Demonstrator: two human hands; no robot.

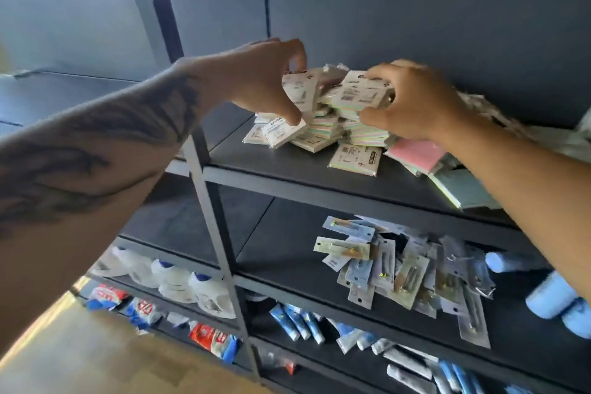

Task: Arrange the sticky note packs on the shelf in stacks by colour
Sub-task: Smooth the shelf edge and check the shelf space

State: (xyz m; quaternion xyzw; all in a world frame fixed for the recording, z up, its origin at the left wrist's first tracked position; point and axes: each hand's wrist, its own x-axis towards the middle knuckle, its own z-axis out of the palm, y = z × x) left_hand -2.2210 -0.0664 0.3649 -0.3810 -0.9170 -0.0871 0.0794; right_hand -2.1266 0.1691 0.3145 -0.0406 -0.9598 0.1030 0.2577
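Note:
A loose heap of wrapped sticky note packs (323,128) with pastel striped edges lies on the top shelf (287,166). My left hand (265,80) grips one white-faced pack (299,89) between thumb and fingers at the heap's left side. My right hand (412,102) holds another pack (363,91) at the heap's top right. One pack (355,159) lies flat apart, nearer the shelf's front. A pink pack (415,152) and a grey-green pack (463,187) lie to the right, partly under my right forearm.
A dark upright post (208,201) divides the shelf bays. The shelf below carries a pile of carded small items (399,269) and blue rolls (550,294). Lower shelves hold white bags (179,281), red and blue packets (211,336) and tubes (297,320). A dark back panel (415,16) closes the shelf's rear.

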